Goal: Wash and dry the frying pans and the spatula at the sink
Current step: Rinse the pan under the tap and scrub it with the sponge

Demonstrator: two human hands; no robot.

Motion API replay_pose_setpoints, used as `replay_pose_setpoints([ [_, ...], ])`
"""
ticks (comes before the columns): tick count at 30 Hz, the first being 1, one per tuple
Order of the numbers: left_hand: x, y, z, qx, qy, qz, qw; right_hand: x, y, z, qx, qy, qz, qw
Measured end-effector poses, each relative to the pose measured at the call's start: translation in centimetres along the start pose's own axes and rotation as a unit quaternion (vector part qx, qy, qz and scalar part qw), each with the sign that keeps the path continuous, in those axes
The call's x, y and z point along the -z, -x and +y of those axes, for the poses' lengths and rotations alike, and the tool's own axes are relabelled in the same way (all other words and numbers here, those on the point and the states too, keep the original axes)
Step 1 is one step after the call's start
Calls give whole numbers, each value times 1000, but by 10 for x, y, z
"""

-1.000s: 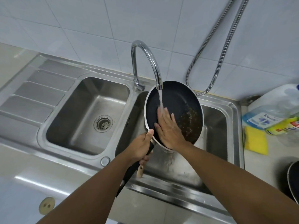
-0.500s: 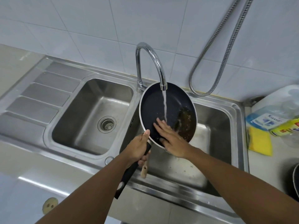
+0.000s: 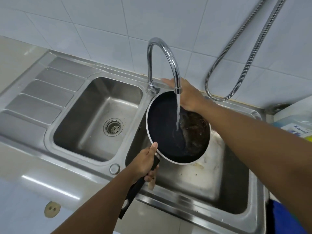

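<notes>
Presently: frying pan point(image 3: 168, 125), tilted over right sink point(image 3: 219, 191) basin under running faucet point(image 3: 163, 53), brown residue on right side. Left hand point(image 3: 143, 163) closed around pan handle; right hand point(image 3: 185, 93) flat, fingers extended, behind spout, holding nothing.

A: What colour is the frying pan point(image 3: 166, 129) in the left hand point(image 3: 143, 163)?

B: Black inside with a pale silvery rim, and brown speckled residue on the side nearer the right hand point(image 3: 187, 94). Its handle point(image 3: 135, 190) is black too.

A: And past that hand?

B: A shiny chrome faucet point(image 3: 162, 54), a ribbed silver hose point(image 3: 243, 65), white tiles point(image 3: 101, 22). The steel sink point(image 3: 70, 105) is dull grey. At the far right, possibly a blue-labelled bottle point(image 3: 297, 127).
</notes>
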State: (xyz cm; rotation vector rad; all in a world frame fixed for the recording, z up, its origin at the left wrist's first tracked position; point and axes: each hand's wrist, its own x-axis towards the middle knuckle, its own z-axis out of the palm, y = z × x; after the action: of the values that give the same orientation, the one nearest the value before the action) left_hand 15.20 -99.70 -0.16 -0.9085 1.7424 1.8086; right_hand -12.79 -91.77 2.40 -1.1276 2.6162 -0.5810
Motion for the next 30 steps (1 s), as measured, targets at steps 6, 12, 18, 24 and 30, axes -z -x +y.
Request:
replay_pose_setpoints([
  [6, -2, -7, -10, 13, -9, 6, 1000, -5, -55, -20, 219, 241, -83, 942],
  [12, 2, -13, -10, 9, -7, 19, 1000, 12, -44, -11, 117, 178, 0, 977],
  [18, 0, -11, -8, -10, -3, 30, 999, -1, 3, -1, 43, 28, 22, 998],
  [24, -6, -3, 2, -62, -57, 75, 994, -47, 130, 35, -68, -79, 82, 991],
  [30, -28, 9, 2, -111, -145, 127, 975, -65, 231, 46, -170, -69, -132, 974],
])
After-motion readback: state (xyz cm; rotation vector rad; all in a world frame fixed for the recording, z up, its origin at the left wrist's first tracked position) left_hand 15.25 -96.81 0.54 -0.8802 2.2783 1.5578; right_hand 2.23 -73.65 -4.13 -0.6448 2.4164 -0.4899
